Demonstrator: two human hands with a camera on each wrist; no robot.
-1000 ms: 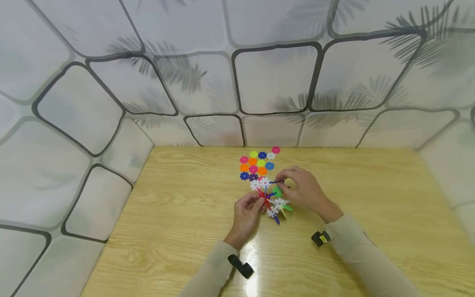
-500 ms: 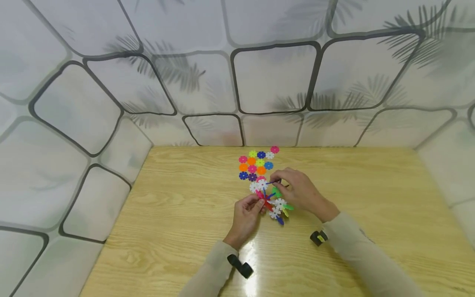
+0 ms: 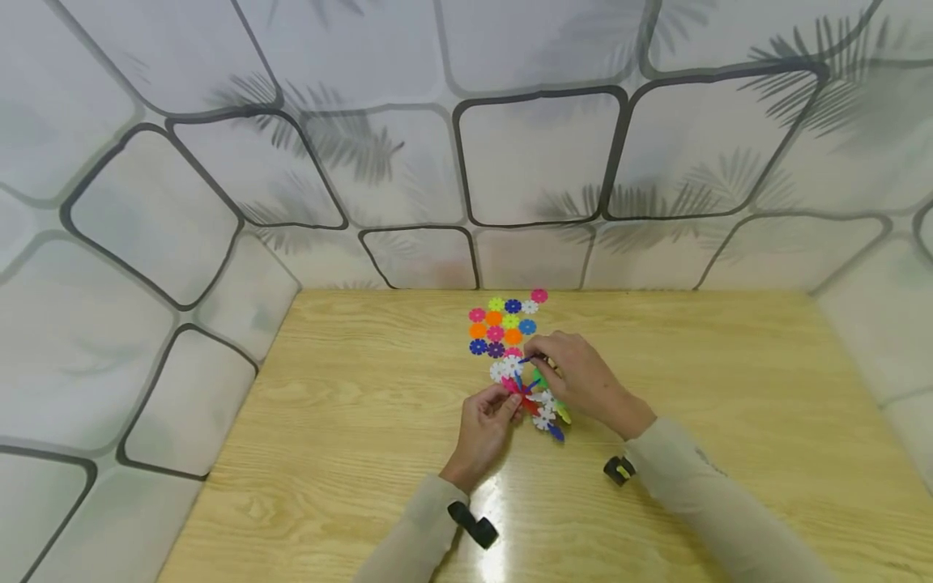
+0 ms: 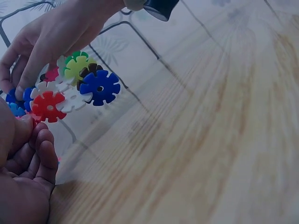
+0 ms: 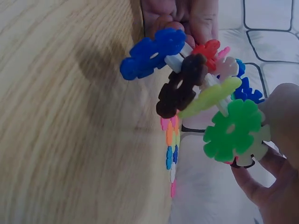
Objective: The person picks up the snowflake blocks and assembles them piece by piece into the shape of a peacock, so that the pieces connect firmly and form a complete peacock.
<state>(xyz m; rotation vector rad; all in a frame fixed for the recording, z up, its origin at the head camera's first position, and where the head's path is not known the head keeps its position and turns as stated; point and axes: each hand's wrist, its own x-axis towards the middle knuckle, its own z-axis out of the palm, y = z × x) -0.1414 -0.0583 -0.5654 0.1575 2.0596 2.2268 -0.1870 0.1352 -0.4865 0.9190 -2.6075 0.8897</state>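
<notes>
Slotted plastic snowflake discs are joined into a loose cluster, which my left hand (image 3: 481, 433) pinches between thumb and fingers by its red and pink part. The left wrist view shows the cluster's red disc (image 4: 49, 106), with a blue disc (image 4: 99, 87) sticking out at its free end. From the right wrist, a green disc (image 5: 233, 130), a yellow one (image 5: 212, 97) and a dark brown one (image 5: 182, 86) stand at differing angles. Pinched in my right hand (image 3: 586, 385) is a dark blue disc (image 3: 526, 359), seen edge-on right at the cluster's upper side beside a white disc (image 3: 513, 366).
Behind the hands, several loose discs lie flat on the wooden table (image 3: 350, 453) in rough rows, among them an orange disc (image 3: 477, 330) and a pink disc (image 3: 539, 295) farthest back. A patterned wall (image 3: 539, 162) rises at the table's far edge.
My right hand has shifted slightly left with the dark blue disc, toward the cluster. The cluster has turned a little, its lower blue disc swinging right; my left hand stays nearly in place.
</notes>
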